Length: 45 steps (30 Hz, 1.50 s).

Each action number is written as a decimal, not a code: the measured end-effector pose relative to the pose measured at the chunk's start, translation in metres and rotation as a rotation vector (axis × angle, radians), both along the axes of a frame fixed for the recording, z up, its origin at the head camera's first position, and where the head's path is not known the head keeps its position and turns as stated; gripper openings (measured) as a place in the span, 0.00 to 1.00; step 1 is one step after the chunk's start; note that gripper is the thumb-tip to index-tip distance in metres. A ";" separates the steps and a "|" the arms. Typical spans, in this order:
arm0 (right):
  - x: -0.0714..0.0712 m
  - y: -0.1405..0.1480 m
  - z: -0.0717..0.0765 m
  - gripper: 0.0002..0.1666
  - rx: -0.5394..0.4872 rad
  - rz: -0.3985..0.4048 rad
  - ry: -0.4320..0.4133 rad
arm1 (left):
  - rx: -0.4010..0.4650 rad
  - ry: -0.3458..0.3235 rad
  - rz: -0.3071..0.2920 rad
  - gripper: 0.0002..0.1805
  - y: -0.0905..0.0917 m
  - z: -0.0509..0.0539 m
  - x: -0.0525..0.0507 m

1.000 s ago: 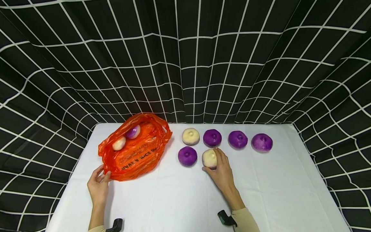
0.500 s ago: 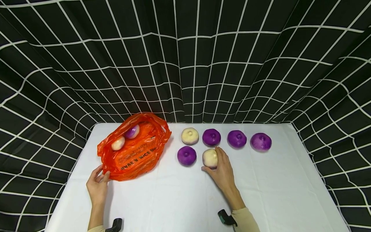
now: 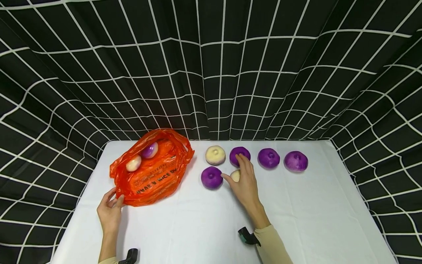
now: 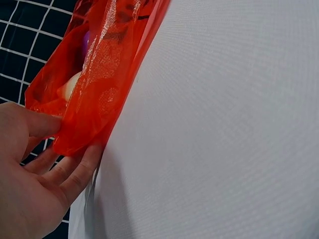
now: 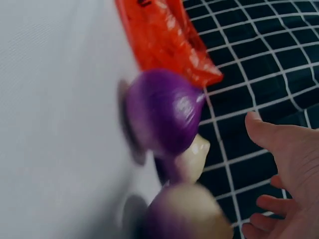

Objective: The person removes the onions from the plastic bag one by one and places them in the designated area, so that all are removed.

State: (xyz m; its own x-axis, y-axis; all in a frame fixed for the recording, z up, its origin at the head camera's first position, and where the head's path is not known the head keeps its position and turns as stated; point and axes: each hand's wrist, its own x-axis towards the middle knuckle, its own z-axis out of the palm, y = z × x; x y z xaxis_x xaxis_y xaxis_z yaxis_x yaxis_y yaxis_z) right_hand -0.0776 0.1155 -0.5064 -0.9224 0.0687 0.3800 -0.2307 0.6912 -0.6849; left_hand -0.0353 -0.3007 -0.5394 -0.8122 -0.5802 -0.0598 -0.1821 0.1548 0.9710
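The left hand [image 3: 110, 211] pinches the near left corner of an orange plastic bag [image 3: 151, 196] between thumb and fingers, while the right hand [image 3: 246, 187] is spread wide, thumb well away from the fingers, with nothing in its hold; it hovers over a cream bulb [image 3: 234, 176], partly hiding it from the head camera. The bag lies towards the far left corner of the white tabletop [image 3: 197, 227], gaping open, with a pale bulb [image 3: 133, 163] and a purple-and-white bulb [image 3: 150, 150] inside. A lone purple bulb [image 3: 211, 178] sits just left of the cream one. Near the far edge runs a row of four: a second cream bulb [image 3: 215, 155], then three purple bulbs [image 3: 268, 158] towards the right edge. Beyond hangs a black gridded curtain [image 3: 217, 73]
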 end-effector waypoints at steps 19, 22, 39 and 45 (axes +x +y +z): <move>-0.032 -0.133 0.041 0.36 0.242 0.487 0.127 | -0.002 0.025 0.029 0.22 -0.007 0.006 0.004; -0.040 -0.159 0.042 0.34 0.363 0.522 0.080 | -0.009 0.031 0.024 0.22 -0.007 0.007 0.003; -0.104 -0.249 0.013 0.34 0.871 0.504 -0.159 | -0.021 0.078 -0.019 0.21 0.002 0.007 0.000; -0.112 -0.262 0.008 0.40 0.988 0.438 -0.120 | -0.045 0.079 -0.033 0.21 0.003 0.009 -0.001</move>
State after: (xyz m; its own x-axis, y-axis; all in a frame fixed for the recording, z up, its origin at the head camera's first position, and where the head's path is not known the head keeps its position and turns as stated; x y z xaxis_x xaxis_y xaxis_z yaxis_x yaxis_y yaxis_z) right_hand -0.1896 -0.1460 -0.4981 -0.8273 -0.5618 -0.0077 -0.5599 0.8232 0.0938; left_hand -0.0359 -0.2974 -0.5305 -0.8319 -0.5541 0.0306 -0.0994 0.2029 0.9741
